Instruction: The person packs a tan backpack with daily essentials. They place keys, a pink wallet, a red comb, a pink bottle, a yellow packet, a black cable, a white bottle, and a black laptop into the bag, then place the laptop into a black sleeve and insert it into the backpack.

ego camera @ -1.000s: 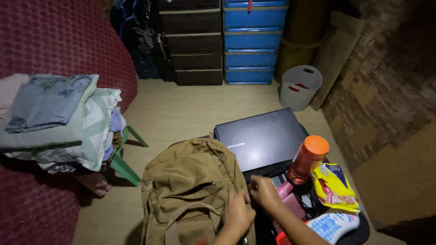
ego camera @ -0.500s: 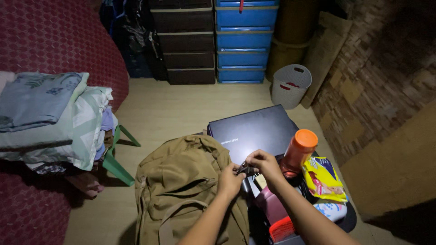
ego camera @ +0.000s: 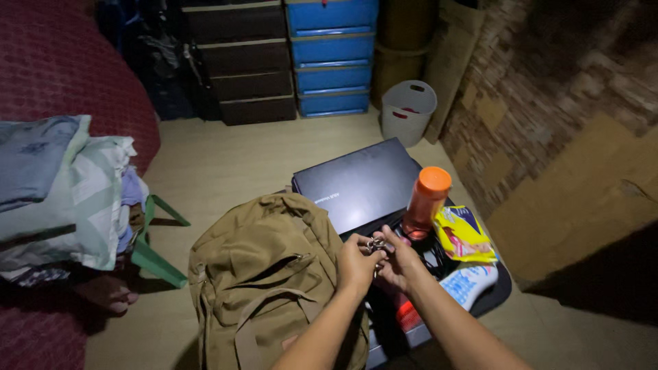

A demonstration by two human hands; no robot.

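Note:
My left hand [ego camera: 356, 264] and my right hand [ego camera: 399, 259] meet over the right edge of a khaki canvas backpack [ego camera: 264, 274] that stands on the floor. Both hold a small bunch of metal keys [ego camera: 378, 244] between their fingertips. Just beyond the hands lies a closed dark laptop [ego camera: 356, 181]. To the right of it stands an orange bottle [ego camera: 425, 202] with an orange cap, beside a yellow snack packet [ego camera: 462, 234].
A white and blue pouch [ego camera: 469, 284] and a red item [ego camera: 406, 316] lie on a dark tray. Folded clothes [ego camera: 62, 185] rest on a green stool [ego camera: 154, 257] by a red bed. Blue drawers [ego camera: 332, 55], dark drawers [ego camera: 240, 62] and a white bucket [ego camera: 406, 109] stand at the back.
Both hands rose from the backpack's side and came together with the keys between them. The view has shifted to the right and tilted, so everything sits further left.

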